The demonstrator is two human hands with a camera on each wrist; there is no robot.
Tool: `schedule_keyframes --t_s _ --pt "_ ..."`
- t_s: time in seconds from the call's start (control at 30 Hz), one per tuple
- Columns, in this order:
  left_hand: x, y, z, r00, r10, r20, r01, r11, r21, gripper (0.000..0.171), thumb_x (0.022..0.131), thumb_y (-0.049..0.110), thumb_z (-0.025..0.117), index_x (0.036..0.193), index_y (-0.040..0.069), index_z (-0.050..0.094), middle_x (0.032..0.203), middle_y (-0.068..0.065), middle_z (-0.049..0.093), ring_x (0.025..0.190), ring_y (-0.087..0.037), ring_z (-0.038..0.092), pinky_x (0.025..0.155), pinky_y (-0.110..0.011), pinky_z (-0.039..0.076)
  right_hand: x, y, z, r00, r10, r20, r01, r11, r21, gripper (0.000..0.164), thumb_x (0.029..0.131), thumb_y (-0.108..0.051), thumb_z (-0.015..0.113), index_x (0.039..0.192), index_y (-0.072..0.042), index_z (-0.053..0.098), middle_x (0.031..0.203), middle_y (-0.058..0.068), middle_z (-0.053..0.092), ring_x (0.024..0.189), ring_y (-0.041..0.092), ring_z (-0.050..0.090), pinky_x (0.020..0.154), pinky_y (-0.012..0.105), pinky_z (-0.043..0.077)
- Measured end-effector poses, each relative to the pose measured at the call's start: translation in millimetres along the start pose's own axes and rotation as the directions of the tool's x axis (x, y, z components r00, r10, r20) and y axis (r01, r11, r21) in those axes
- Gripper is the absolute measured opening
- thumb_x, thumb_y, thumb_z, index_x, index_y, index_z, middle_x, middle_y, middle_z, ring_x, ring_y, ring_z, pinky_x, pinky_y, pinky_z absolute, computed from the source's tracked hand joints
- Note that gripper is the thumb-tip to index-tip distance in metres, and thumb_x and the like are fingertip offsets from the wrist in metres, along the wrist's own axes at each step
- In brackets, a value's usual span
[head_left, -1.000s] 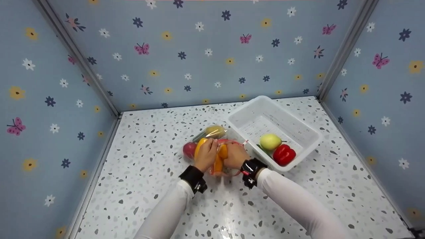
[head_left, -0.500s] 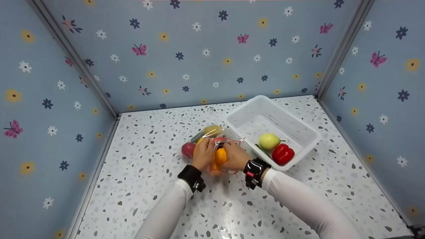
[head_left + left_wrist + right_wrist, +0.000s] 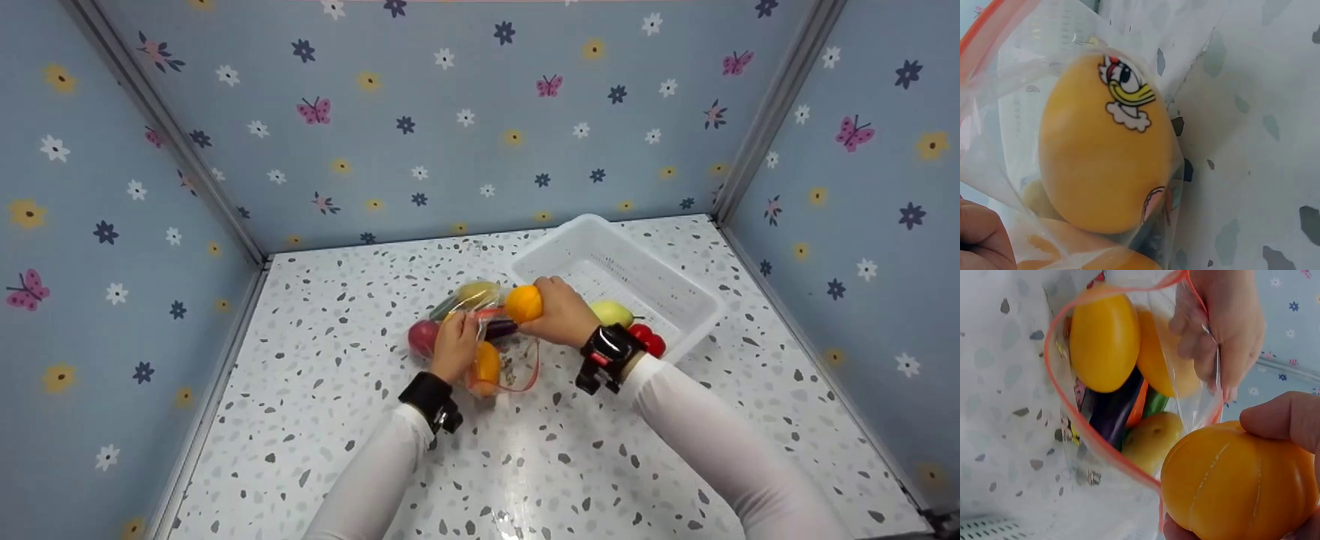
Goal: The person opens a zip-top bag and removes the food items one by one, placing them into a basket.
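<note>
Right hand (image 3: 564,315) gripping an orange pumpkin (image 3: 523,304), left hand (image 3: 454,349) pinching a clear bag (image 3: 1098,444) — eggplant (image 3: 1114,410) inside; white basket (image 3: 667,281) alongside

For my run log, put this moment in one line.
left hand: grips clear bag | right hand: holds ribbed orange produce outside bag | white basket: pear, red pepper

no readable text anywhere tbh, zero words, brands or numbers i can make out. closest thing is a cartoon duck face (image 3: 1129,93) printed on the clear zip bag (image 3: 1095,441), plus a cut-off pink bit of print (image 3: 1154,202) lower down on it. the black right wristband (image 3: 624,343) has a red patch (image 3: 600,360), too small to read.
</note>
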State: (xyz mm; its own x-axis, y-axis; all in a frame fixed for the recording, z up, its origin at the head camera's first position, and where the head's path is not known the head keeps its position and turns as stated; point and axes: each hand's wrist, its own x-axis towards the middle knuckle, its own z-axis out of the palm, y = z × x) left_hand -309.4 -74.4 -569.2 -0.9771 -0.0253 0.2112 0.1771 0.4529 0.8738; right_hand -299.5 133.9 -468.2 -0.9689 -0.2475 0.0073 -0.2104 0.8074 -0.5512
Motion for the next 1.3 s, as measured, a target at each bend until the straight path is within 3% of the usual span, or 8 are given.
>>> schedule_keyframes --t_s 0.27,0.5,0.7,1.0,1.3 --pt "-2.8 -4.0 -2.7 0.998 -0.058 0.024 0.06 0.996 -0.071 0.033 0.104 0.022 0.045 0.074 0.01 0.048 0.075 -0.001 0.044 0.072 -0.018 0.046 0.067 -0.03 0.039 15 30 -28 0.992 0.084 -0.094 -0.083 0.996 0.014 0.061 0.071 -0.027 0.079 0.119 -0.003 0.052 0.107 0.014 0.053 0.091 0.028 0.053 0.08 0.041 0.046" --pt "-4.1 -8.9 -3.4 0.998 -0.043 0.035 0.045 0.997 -0.067 0.032 0.105 0.022 0.044 0.075 0.01 0.047 0.073 0.0 0.043 0.069 -0.017 0.045 0.065 -0.028 0.037 23 59 -33 0.984 0.148 -0.104 -0.149 0.989 0.0 0.061 0.071 -0.027 0.078 0.118 -0.001 0.049 0.104 0.016 0.055 0.09 0.03 0.053 0.079 0.042 0.046" --pt "-5.4 -12.9 -2.4 0.998 -0.052 0.035 0.054 0.997 -0.047 0.031 0.104 0.022 0.044 0.076 0.011 0.048 0.075 -0.001 0.044 0.071 -0.017 0.046 0.066 -0.027 0.038 27 81 -27 0.977 0.215 -0.005 -0.215 0.975 -0.059 0.062 0.07 -0.026 0.077 0.119 -0.002 0.046 0.102 0.015 0.059 0.086 0.03 0.057 0.077 0.041 0.046" --pt "-7.5 -12.2 -3.2 0.994 -0.089 0.057 0.092 0.993 -0.067 0.03 0.105 0.024 0.043 0.078 0.011 0.05 0.076 -0.001 0.046 0.073 -0.018 0.048 0.067 -0.029 0.04 32 103 -11 0.966 0.225 0.13 -0.218 0.974 -0.068 0.058 0.068 -0.021 0.078 0.118 -0.006 0.052 0.106 0.012 0.062 0.09 0.028 0.058 0.084 0.042 0.047" --pt "-8.6 -11.5 -5.1 0.994 -0.091 0.06 0.095 0.993 -0.069 0.031 0.104 0.025 0.045 0.077 0.011 0.049 0.075 -0.001 0.044 0.071 -0.019 0.047 0.067 -0.029 0.039 35 98 -14 0.945 0.248 0.215 -0.227 0.967 -0.118 0.055 0.07 -0.013 0.079 0.118 -0.008 0.052 0.105 0.011 0.062 0.091 0.028 0.058 0.082 0.04 0.048"
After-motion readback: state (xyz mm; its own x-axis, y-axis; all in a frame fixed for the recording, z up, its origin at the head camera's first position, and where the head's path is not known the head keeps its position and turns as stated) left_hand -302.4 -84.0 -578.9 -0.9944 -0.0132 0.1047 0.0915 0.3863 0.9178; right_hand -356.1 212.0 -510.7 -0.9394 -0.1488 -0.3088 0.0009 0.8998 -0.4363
